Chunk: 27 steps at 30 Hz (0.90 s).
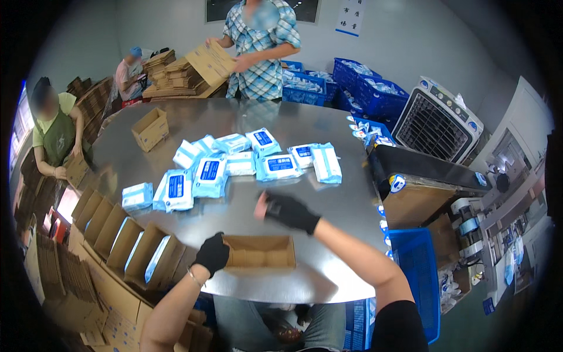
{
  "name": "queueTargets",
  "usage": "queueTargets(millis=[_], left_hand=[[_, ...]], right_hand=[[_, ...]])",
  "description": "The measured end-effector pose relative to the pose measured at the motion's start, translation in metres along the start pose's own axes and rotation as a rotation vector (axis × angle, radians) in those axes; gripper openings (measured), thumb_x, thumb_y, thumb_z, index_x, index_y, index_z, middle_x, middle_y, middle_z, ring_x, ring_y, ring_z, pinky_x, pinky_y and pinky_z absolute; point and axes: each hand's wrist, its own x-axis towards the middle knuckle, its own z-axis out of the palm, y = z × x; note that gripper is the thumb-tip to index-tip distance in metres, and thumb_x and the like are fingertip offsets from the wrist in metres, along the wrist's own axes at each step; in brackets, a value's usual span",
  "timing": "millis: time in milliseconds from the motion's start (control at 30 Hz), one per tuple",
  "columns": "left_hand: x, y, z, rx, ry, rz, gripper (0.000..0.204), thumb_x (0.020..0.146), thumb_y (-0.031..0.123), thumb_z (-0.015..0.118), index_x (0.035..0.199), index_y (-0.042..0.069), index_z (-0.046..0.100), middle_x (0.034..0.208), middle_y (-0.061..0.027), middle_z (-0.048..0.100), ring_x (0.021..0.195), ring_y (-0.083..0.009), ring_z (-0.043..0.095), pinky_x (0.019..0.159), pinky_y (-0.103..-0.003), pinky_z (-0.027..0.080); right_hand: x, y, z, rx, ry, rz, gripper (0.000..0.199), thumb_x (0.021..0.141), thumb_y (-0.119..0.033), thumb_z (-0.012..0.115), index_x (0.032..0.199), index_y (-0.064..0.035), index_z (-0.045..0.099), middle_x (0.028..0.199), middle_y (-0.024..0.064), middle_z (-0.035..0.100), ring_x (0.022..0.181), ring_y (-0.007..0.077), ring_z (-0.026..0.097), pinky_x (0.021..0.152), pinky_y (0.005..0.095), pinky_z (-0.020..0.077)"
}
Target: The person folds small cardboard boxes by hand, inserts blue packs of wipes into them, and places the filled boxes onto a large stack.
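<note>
My left hand [213,253], in a black glove, grips the left end of an open cardboard box [261,251] at the table's near edge. The part of the box that shows inside is bare cardboard. My right hand [287,210], in a black glove with bare fingertips, is above the table beyond the box. Its fingers reach leftward and hold nothing that I can see. Just past it lie several blue-and-white soft packs of wipes, among them a pack [278,167] with a dark blue label and a pack [326,163] at the group's right end.
At left stands a row of upright cardboard boxes [120,237], some holding packs. Another open box [150,129] sits on the metal table [316,229]. Across it a person [258,58] holds flat cardboard; another person [56,129] handles a box at left. Right are a conveyor [431,170] and blue crate [417,252].
</note>
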Motion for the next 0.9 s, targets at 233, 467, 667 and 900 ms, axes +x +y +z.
queueTargets(millis=[233,467,667,900], left_hand=[[-0.002,0.010,-0.015,0.147,-0.162,-0.078,0.031,0.086,0.016,0.050,0.112,0.000,0.052,0.087,-0.0267,0.065,0.083,-0.0430,0.063,0.076,-0.050,0.051],[-0.001,-0.004,-0.007,0.156,-0.225,0.057,0.034,0.086,0.013,0.052,0.117,-0.002,0.051,0.088,-0.0263,0.065,0.085,-0.0412,0.063,0.076,-0.048,0.051],[0.014,0.024,0.003,0.184,-0.308,0.212,0.035,0.088,0.019,0.048,0.118,0.003,0.055,0.093,-0.0239,0.066,0.086,-0.0409,0.063,0.077,-0.049,0.050],[0.003,0.057,0.018,0.147,-0.245,0.289,0.035,0.087,0.016,0.051,0.119,0.004,0.056,0.104,-0.0217,0.065,0.096,-0.0379,0.062,0.083,-0.046,0.050]], right_hand=[[0.094,0.168,-0.139,-0.855,0.749,0.732,0.097,0.064,-0.047,0.079,0.145,-0.0238,0.031,0.142,0.0201,0.036,0.134,0.0369,0.031,0.108,0.0513,0.0270],[0.004,0.176,-0.104,-0.870,0.311,0.667,0.094,0.058,-0.049,0.077,0.140,-0.0246,0.040,0.126,0.0166,0.053,0.117,0.0356,0.052,0.094,0.0449,0.0441],[-0.154,0.156,-0.120,-0.375,0.015,0.371,0.066,0.074,-0.032,0.071,0.131,-0.0056,0.051,0.107,0.0178,0.067,0.097,0.0314,0.065,0.087,0.0389,0.0491],[-0.177,0.051,0.001,-0.635,-0.036,0.607,0.104,0.066,-0.058,0.076,0.148,-0.0181,0.026,0.137,0.0201,0.047,0.125,0.0337,0.048,0.103,0.0440,0.0407]])
